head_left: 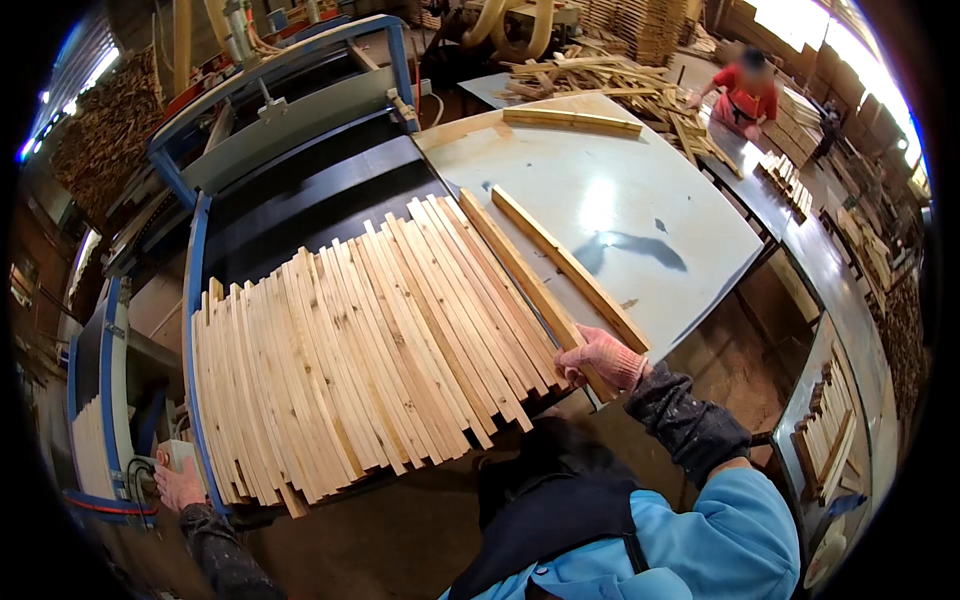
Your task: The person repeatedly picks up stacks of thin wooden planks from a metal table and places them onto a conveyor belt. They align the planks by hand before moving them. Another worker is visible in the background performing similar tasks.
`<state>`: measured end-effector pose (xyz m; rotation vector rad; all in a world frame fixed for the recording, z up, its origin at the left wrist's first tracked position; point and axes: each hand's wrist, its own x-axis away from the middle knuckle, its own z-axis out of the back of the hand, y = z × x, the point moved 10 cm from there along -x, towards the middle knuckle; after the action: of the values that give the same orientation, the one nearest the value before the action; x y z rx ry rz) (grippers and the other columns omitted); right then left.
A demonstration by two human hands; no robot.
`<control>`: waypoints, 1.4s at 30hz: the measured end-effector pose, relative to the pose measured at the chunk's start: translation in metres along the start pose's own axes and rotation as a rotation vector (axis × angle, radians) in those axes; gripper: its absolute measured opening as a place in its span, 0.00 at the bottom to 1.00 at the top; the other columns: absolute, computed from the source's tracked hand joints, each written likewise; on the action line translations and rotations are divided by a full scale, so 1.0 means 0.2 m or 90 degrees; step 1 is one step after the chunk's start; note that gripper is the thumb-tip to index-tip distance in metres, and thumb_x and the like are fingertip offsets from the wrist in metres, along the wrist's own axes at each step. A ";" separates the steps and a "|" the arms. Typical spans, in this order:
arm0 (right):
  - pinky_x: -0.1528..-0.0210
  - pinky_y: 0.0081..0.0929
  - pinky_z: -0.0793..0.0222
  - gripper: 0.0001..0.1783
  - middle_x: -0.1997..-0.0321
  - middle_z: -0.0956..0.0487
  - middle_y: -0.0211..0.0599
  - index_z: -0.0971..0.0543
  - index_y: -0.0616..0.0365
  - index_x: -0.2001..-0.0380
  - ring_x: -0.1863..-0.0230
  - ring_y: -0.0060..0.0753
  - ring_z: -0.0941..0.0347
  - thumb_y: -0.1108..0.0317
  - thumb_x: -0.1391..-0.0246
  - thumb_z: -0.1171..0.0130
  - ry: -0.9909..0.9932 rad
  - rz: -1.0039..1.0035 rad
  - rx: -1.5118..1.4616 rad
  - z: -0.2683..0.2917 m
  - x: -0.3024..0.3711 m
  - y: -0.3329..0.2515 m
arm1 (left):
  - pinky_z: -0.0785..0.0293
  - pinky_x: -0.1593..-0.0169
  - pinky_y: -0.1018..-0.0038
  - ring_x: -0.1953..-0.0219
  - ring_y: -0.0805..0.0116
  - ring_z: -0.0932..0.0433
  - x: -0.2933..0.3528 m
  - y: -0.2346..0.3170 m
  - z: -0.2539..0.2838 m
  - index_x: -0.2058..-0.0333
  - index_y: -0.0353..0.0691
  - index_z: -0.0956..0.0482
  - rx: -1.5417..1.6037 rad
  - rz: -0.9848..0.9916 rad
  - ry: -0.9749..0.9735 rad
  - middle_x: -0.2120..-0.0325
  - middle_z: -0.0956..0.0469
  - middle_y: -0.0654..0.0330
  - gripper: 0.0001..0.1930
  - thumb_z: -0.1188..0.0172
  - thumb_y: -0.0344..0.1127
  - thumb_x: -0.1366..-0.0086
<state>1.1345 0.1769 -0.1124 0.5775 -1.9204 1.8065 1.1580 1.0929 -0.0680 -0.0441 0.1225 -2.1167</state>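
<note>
My right hand (606, 360), in a pink knit glove, is closed round the near end of a long wooden strip (520, 268). That strip slants along the right side of a wide row of pale wooden strips (350, 350), which lie side by side on a black conveyor belt (300, 205). Just right of the held strip, another wooden strip (572, 268) rests on a pale metal table (640, 190). At the lower left, my gloved left hand (182, 487) reaches to a small grey control box (178, 455) beside the blue machine frame, fingers partly stretched against it.
A blue frame with a grey crossbar (290, 110) spans the belt's far end. One more strip (572, 122) lies at the table's far edge, before a heap of offcuts (610, 80). A person in red (748, 95) stands at the far right, near further metal benches (825, 260) with strips.
</note>
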 end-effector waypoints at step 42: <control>0.51 0.36 0.23 0.23 0.58 0.13 0.40 0.18 0.61 0.42 0.57 0.36 0.19 0.57 0.32 0.37 1.415 0.042 -0.630 1.95 2.14 3.01 | 0.19 0.38 0.65 0.47 0.63 0.17 6.28 2.32 -0.86 0.35 0.26 0.24 0.055 -1.054 -1.237 0.47 0.17 0.53 0.24 0.35 0.32 0.24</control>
<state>0.4251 -0.1779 -0.3752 -1.2940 -0.6745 0.3208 0.8822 -0.2069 -0.3108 -2.7258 -1.5834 -2.2639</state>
